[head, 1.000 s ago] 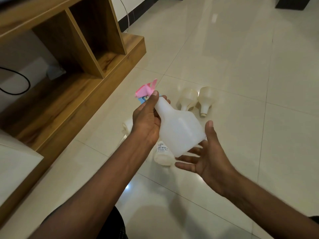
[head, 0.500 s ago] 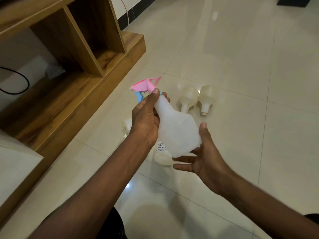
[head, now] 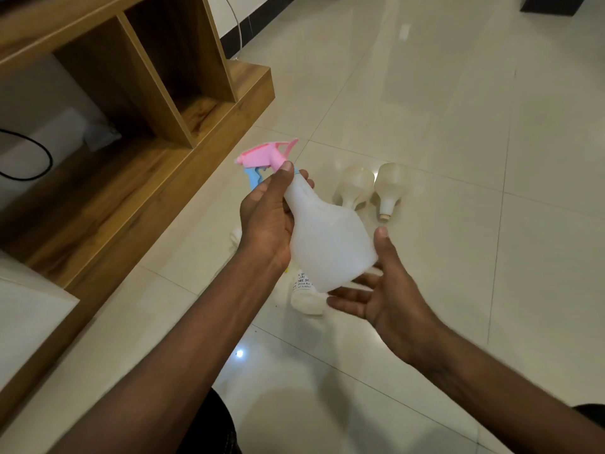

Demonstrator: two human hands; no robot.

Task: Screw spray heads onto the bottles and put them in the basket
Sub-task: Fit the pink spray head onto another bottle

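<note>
One white bottle with a pink spray head is tilted above the floor, left hand fingers wrapped round its neck, right hand open under its base. Two capless bottles lie beyond; another labelled one lies beneath.

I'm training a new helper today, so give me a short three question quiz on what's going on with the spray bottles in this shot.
1. True or false: the pink spray head sits on the held bottle.
2. Which hand grips the bottle's neck?
A. left hand
B. right hand
3. How many capless bottles lie side by side on the floor beyond the hands?

Key:
1. True.
2. A; the right hand is open under the base.
3. Two: and.
</note>
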